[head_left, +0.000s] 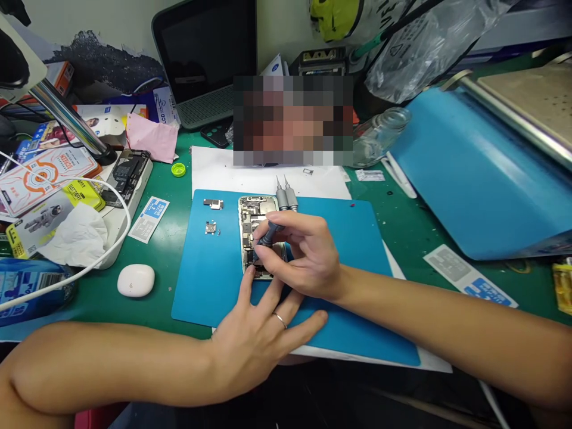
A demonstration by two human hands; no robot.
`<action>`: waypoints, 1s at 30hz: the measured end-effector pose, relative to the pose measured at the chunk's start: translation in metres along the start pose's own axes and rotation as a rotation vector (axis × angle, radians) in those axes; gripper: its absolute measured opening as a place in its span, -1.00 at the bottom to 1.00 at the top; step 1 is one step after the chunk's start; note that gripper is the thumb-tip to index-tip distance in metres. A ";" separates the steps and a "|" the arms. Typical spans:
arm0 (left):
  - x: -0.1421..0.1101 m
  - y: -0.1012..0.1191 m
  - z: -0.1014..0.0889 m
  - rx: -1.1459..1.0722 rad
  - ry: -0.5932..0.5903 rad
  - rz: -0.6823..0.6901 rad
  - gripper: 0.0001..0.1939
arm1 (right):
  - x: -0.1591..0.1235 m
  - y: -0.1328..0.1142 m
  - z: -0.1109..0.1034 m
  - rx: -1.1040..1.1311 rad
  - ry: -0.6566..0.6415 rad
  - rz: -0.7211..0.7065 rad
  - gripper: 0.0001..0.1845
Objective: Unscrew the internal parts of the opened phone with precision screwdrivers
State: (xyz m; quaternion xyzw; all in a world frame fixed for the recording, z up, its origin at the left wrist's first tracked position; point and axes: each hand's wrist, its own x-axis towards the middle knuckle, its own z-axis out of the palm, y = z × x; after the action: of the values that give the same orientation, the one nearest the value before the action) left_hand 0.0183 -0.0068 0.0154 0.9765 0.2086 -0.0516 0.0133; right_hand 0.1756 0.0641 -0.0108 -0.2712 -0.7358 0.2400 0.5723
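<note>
An opened phone (247, 229) lies on a blue mat (201, 286), its inner boards and parts showing. My right hand (310, 253) grips a small grey screwdriver (270, 233) between thumb and fingers, tilted over the phone's lower part; its tip is hard to make out. My left hand (268, 333) rests with fingers spread at the phone's near end, one fingertip touching its lower edge. Two more grey screwdrivers (286, 196) lie side by side just beyond the phone. Left of it sit a small metal bracket (214, 204) and another small metal part (210, 227) with tiny bits beside it.
A white earbud case (136, 280) and a white cable (120, 199) are at the left, near stacked boxes (47, 173). A dark-screened device (205, 53) stands behind. A glass jar (379, 137) lies at the back right, near a large blue sheet (447, 173).
</note>
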 end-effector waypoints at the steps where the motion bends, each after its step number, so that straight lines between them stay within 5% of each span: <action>1: 0.000 0.000 0.001 -0.002 0.001 -0.001 -0.26 | 0.001 0.000 0.000 0.000 -0.001 0.000 -0.31; 30: 0.001 -0.001 0.001 0.024 0.047 0.003 -0.24 | 0.002 0.002 0.002 0.015 0.040 0.114 -0.41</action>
State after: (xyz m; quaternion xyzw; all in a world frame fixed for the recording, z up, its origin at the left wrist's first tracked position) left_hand 0.0190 -0.0054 0.0143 0.9779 0.2068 -0.0311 -0.0030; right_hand 0.1732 0.0670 -0.0108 -0.3132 -0.7055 0.2725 0.5744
